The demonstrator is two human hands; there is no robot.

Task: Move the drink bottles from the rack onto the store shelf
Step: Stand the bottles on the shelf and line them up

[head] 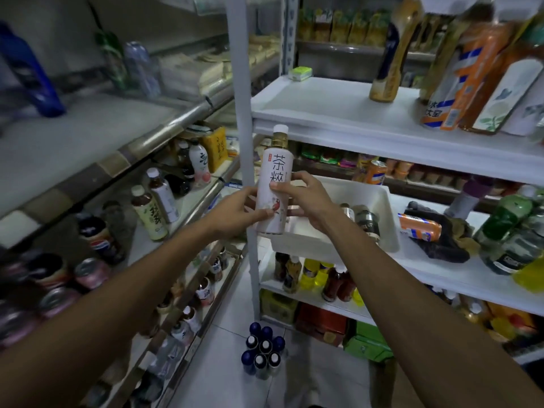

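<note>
Two hands share one bottle. The left hand (235,212) curls round the lower part of the white tea bottle (272,184) and the right hand (304,201) pinches its middle. The bottle is upright in the air, just in front of the white rack's post (240,83). If it swings left toward the store shelf (73,136), I'd worry about it knocking that post or toppling the crowded bottles (156,201) on the lower tier. The white tub (359,185) on the rack holds a few dark cans (363,220) lying on their sides.

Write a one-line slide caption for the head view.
Left hand and right hand grip an upright white tea bottle before the white rack, store shelf alongside.
</note>
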